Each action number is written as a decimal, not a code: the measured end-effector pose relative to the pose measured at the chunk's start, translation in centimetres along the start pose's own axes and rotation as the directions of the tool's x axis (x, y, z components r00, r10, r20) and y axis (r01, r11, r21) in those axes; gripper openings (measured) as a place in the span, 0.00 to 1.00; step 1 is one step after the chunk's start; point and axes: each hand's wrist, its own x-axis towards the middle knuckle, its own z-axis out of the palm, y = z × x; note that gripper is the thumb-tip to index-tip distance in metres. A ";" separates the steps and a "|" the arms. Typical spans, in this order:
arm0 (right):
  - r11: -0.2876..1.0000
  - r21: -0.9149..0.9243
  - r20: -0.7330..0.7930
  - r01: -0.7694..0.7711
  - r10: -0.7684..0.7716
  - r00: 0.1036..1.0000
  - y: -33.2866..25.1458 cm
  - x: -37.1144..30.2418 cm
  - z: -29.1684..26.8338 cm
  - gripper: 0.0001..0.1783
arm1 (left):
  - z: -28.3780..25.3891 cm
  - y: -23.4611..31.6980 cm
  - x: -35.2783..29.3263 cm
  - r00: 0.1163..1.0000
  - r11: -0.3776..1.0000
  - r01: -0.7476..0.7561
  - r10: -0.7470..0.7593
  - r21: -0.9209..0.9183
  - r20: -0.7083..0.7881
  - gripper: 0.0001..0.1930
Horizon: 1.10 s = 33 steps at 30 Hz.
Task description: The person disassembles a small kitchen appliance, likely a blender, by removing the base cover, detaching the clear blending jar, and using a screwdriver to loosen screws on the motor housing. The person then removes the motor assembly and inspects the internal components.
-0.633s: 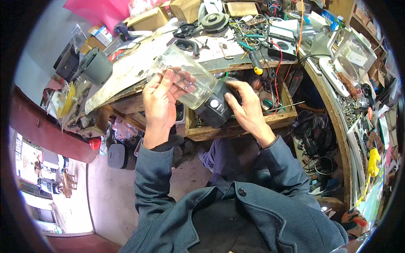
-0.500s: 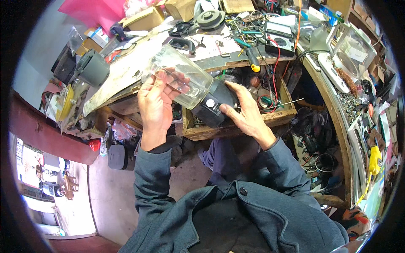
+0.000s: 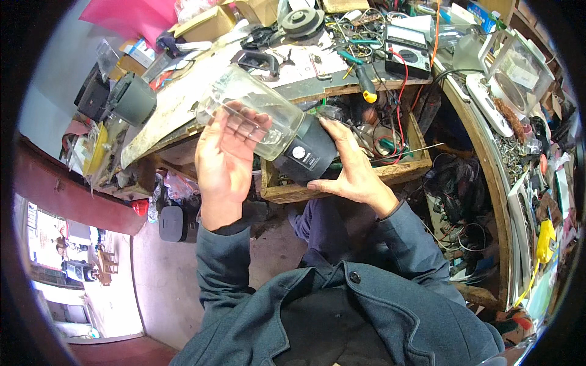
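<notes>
A clear blender jar (image 3: 253, 113) with a black base (image 3: 306, 152) is held tilted above the drawer, its clear end toward the upper left. My left hand (image 3: 229, 161) cradles the jar from beneath, and its fingers show through the clear wall. Around the black base curves my right hand (image 3: 353, 165), thumb on the near edge and fingers on the far side. A white round mark and a pale printed patch face up on the base. Part of the right fingers is hidden behind it.
Below the jar is an open wooden drawer (image 3: 342, 188) of tools and wires. The workbench (image 3: 177, 110) carries a screwdriver (image 3: 366, 85), a multimeter (image 3: 408, 58) with a red lead and a grey container (image 3: 132, 97). A cluttered side bench (image 3: 488, 158) runs along the right.
The jar and base have shifted slightly left and turned, showing more of the printed patch. My right thumb has slid from the base's face to its near edge.
</notes>
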 end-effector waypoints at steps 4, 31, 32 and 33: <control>0.999 -0.050 -0.037 0.018 -0.020 0.999 -0.1 -0.4 0.2 0.67 | 1.3 -0.3 0.7 0.998 0.987 0.031 -0.039 -0.159 -0.049 0.16; 0.797 0.471 -0.097 -0.378 0.473 0.876 2.9 0.3 0.0 0.32 | 1.3 -5.8 -9.3 0.970 0.961 -0.209 0.181 0.182 0.161 0.16; 0.791 0.498 -0.102 -0.355 0.460 0.882 3.6 0.3 0.3 0.31 | 0.7 -6.4 -10.0 0.957 0.947 -0.239 0.191 0.216 0.219 0.14; 0.742 0.559 -0.070 -0.371 0.488 0.870 4.1 0.2 0.3 0.30 | 0.2 -6.7 -10.2 0.916 0.861 -0.353 0.237 0.368 0.324 0.12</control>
